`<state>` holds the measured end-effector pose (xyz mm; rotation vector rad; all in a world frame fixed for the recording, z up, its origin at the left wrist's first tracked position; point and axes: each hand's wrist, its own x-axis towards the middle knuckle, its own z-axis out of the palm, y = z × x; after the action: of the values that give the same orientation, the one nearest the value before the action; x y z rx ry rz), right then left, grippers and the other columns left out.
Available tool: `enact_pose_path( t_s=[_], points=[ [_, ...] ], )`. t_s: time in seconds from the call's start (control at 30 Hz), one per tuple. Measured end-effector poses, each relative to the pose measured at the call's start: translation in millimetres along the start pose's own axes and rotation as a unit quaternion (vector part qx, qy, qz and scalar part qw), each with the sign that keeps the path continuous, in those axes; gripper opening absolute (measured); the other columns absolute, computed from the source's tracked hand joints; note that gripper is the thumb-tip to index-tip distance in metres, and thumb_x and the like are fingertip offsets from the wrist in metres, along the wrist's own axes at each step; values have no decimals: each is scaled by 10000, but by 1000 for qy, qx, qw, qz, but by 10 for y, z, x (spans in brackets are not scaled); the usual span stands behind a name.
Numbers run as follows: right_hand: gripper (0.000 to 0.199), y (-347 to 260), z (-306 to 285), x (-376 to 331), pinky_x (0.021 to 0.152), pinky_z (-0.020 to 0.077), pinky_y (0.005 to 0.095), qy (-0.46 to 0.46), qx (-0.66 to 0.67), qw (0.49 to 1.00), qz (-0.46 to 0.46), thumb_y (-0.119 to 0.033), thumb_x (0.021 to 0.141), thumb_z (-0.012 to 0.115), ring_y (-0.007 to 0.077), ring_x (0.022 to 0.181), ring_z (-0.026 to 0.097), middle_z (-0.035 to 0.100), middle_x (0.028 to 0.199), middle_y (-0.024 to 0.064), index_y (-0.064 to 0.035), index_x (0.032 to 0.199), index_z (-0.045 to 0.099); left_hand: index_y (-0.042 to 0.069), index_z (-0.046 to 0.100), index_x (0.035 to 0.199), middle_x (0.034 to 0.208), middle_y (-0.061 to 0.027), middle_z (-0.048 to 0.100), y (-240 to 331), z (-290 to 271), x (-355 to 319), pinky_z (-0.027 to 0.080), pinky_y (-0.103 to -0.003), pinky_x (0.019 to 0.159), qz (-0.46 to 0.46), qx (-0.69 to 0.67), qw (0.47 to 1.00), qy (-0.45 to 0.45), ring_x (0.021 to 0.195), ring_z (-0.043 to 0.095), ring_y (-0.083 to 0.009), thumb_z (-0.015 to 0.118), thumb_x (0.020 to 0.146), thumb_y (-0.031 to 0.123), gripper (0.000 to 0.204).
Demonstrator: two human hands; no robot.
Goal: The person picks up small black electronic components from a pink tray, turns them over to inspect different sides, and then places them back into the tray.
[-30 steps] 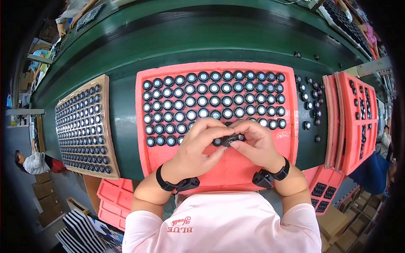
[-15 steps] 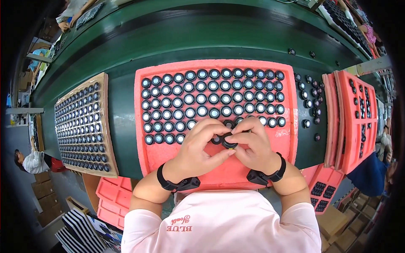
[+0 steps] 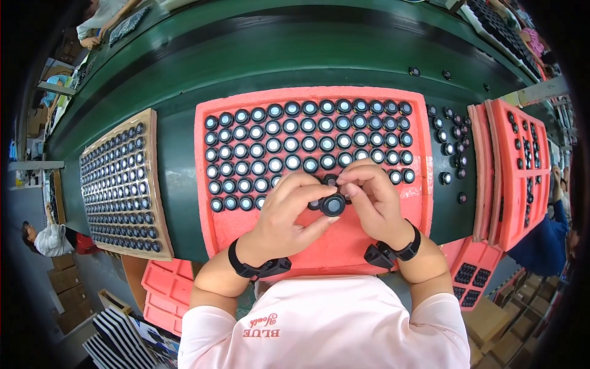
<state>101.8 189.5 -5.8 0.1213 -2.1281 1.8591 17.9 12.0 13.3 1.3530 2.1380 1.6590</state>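
Over a pink foam tray [image 3: 270, 243], my left hand [image 3: 281, 215] pinches a round black cap-like part [image 3: 332, 205] between thumb and fingers. Its grey-blue disc face is turned up toward me. Just to the right, my right hand [image 3: 376, 206] is curled, thumb and fingertips close together and slightly apart from the part. Whether anything small sits in those fingertips is hidden. Rows of similar black parts with pale discs [image 3: 292, 144] fill the tray's far portion, and some of them are covered by my hands.
On the left lies a brown-edged tray [image 3: 161, 203] packed with similar parts. Loose black parts [image 3: 445, 178] are scattered on the green surface [image 3: 184, 141] to the right. Beyond them stand stacked pink trays [image 3: 501, 184]. Other people work at the edges of view.
My right fingers have come off the held part and moved slightly up and right. The part has tilted, so its disc face now shows in my left hand.
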Motion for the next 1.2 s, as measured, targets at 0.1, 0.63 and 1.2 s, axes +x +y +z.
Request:
enact_pose_path(
  t_s=[0.1, 0.63, 1.2],
  points=[
    [263, -8, 20, -26, 726, 471, 262, -5, 107, 993, 40, 27, 892, 577, 125, 878, 564, 558, 1052, 83, -14, 1151, 557, 39, 632, 1074, 947, -96, 578, -18, 12, -8, 479, -336, 691, 4, 9, 1000, 1, 819, 586, -240, 802, 662, 50, 446],
    [197, -376, -653, -55, 687, 490, 253, 39, -133, 975, 171, 11, 823, 675, 133, 808, 621, 642, 945, 69, 12, 1016, 632, 50, 608, 1078, 1130, -124, 583, 49, 154, 8, 477, -398, 852, 76, 128, 977, -155, 1028, 567, -278, 746, 738, 156, 382],
    [285, -296, -661, -427, 668, 513, 365, -75, -491, 866, 62, -141, 727, 753, 284, 785, 625, 603, 889, 79, -77, 966, 612, 19, 611, 1025, 1319, -174, 513, 15, 418, -31, 339, -431, 1087, 122, 236, 922, -283, 1280, 449, -286, 606, 800, 169, 270]
  ],
)
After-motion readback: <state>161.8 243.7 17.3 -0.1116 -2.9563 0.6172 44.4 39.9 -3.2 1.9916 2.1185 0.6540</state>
